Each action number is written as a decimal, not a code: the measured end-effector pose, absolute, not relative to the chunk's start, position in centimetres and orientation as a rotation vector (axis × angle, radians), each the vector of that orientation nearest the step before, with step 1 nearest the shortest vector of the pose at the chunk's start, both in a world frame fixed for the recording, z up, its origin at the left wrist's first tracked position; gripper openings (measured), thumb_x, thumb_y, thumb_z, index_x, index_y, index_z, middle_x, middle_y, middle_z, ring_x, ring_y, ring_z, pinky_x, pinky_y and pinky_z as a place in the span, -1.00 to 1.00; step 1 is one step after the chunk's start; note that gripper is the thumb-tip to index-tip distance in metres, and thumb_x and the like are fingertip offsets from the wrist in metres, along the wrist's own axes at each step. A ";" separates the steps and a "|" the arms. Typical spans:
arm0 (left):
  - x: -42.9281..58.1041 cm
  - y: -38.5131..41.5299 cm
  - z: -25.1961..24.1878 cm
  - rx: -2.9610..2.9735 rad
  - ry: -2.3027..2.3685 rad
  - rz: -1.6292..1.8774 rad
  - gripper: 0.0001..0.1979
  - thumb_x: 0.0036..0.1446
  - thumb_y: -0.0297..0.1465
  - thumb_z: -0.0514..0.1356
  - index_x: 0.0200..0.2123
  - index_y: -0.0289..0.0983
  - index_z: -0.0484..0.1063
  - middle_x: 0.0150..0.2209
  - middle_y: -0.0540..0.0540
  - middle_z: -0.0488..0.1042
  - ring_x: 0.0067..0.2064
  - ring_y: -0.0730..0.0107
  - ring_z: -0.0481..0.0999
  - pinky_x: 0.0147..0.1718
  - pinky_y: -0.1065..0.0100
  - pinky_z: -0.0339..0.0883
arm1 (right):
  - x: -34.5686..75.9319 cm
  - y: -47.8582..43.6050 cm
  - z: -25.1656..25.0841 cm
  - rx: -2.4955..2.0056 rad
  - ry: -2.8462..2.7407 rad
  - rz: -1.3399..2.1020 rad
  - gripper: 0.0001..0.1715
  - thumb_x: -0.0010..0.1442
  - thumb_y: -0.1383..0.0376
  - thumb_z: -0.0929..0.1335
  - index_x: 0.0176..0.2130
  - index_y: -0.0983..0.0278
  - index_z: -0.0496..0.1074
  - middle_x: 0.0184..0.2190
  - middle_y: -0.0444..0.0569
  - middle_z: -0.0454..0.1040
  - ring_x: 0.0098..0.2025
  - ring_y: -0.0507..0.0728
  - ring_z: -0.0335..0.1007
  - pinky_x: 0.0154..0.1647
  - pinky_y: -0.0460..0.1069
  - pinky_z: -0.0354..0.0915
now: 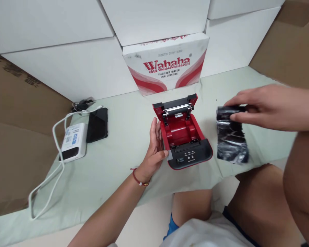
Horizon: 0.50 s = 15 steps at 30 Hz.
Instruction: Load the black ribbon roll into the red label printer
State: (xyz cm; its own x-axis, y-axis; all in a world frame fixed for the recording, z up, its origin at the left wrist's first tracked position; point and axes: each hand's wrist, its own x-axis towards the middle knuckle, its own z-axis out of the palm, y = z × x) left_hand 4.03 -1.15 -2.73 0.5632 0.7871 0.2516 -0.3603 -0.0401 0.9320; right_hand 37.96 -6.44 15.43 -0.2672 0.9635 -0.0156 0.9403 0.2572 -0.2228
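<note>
A small red and black label printer (177,132) sits on the cloth-covered surface with its lid (175,104) raised. Its red inner bay shows nothing inside, and printed buttons mark the black front panel. My left hand (156,152) grips the printer's left side, thumb on the front corner and fingers along the side wall. To the right, my right hand (249,106) pinches the top of a crinkled, shiny black plastic wrapper (231,140), which hangs down apart from the printer. Whether anything is inside the wrapper cannot be seen.
Behind the printer stands a Wahaha water carton (167,65) against white boxes (79,68). At the left are a white power bank (73,140), a white cable (55,137), a black phone (98,125) and keys (83,104). Cardboard (20,137) bounds the left side.
</note>
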 end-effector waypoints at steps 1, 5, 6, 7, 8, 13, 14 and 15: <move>4.0 -1.1 -2.8 1.307 0.419 0.968 0.12 0.15 -0.07 0.45 0.58 0.25 -0.16 0.65 0.03 -0.16 0.66 -0.06 -0.14 0.58 -0.15 -0.02 | 38.5 -6.0 14.3 -1.873 -2.391 0.365 -0.55 0.31 -0.06 0.43 -0.06 0.18 0.72 -0.29 -0.04 0.73 -0.42 0.09 0.55 -0.41 0.04 0.33; 4.1 -1.0 -2.8 1.313 0.414 0.967 0.12 0.15 -0.04 0.45 0.58 0.26 -0.17 0.65 0.02 -0.16 0.65 -0.07 -0.12 0.57 -0.16 0.02 | 38.5 -5.7 9.0 -1.950 -2.305 0.516 -0.57 0.33 0.11 0.39 0.08 0.19 0.67 -0.07 0.03 0.74 -0.24 0.18 0.66 -0.25 0.06 0.48; 4.1 -1.0 -2.8 1.310 0.413 0.967 0.12 0.15 -0.04 0.45 0.58 0.26 -0.17 0.65 0.02 -0.16 0.65 -0.07 -0.12 0.57 -0.17 0.02 | 38.6 -6.1 8.2 -1.995 -2.241 0.452 -0.50 0.34 0.11 0.38 0.16 0.23 0.63 0.01 0.09 0.72 -0.21 0.21 0.66 -0.19 0.09 0.51; 4.1 -1.0 -2.8 1.304 0.413 0.968 0.12 0.14 -0.05 0.45 0.58 0.26 -0.16 0.65 0.02 -0.16 0.65 -0.08 -0.12 0.57 -0.17 0.01 | 38.9 -6.6 7.5 -2.058 -2.168 0.360 -0.44 0.34 0.11 0.36 0.22 0.27 0.59 0.07 0.15 0.69 -0.20 0.23 0.66 -0.15 0.14 0.52; 4.1 -1.0 -2.8 1.298 0.410 0.969 0.12 0.14 -0.06 0.46 0.57 0.26 -0.15 0.65 0.03 -0.16 0.65 -0.07 -0.12 0.58 -0.17 -0.02 | 39.4 -7.2 7.0 -2.125 -2.102 0.278 -0.40 0.34 0.12 0.35 0.24 0.32 0.57 0.08 0.20 0.67 -0.21 0.25 0.66 -0.12 0.17 0.52; 4.1 -1.0 -2.7 1.301 0.408 0.968 0.09 0.13 -0.10 0.46 0.57 0.23 -0.09 0.65 0.03 -0.15 0.65 -0.09 -0.11 0.58 -0.17 -0.03 | 41.6 -8.7 4.3 -2.097 -2.150 0.303 -0.56 0.33 0.24 0.34 0.11 0.25 0.63 -0.02 0.15 0.70 -0.12 0.27 0.65 -0.07 0.14 0.50; 4.1 -1.0 -2.7 1.309 0.410 0.969 0.08 0.14 -0.10 0.45 0.57 0.22 -0.08 0.65 0.02 -0.15 0.65 -0.10 -0.11 0.58 -0.17 -0.03 | 41.8 -8.9 3.9 -2.060 -2.176 0.290 -0.57 0.34 0.25 0.33 0.11 0.23 0.63 0.00 0.13 0.70 -0.09 0.27 0.65 -0.06 0.13 0.50; 4.1 -1.0 -2.6 1.318 0.410 0.970 0.07 0.15 -0.09 0.45 0.57 0.22 -0.07 0.65 0.02 -0.14 0.65 -0.10 -0.10 0.58 -0.18 -0.04 | 42.0 -9.2 3.7 -2.039 -2.198 0.264 -0.58 0.34 0.26 0.33 0.10 0.22 0.63 -0.02 0.12 0.70 -0.11 0.26 0.65 -0.09 0.12 0.50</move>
State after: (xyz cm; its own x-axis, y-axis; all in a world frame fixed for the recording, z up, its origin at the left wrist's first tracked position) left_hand 4.15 -0.97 -2.62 0.5654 0.7828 0.2601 -0.3593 -0.0501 0.9319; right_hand 42.04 -9.24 3.65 -0.0777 0.9967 -0.0223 0.9736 0.0710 -0.2167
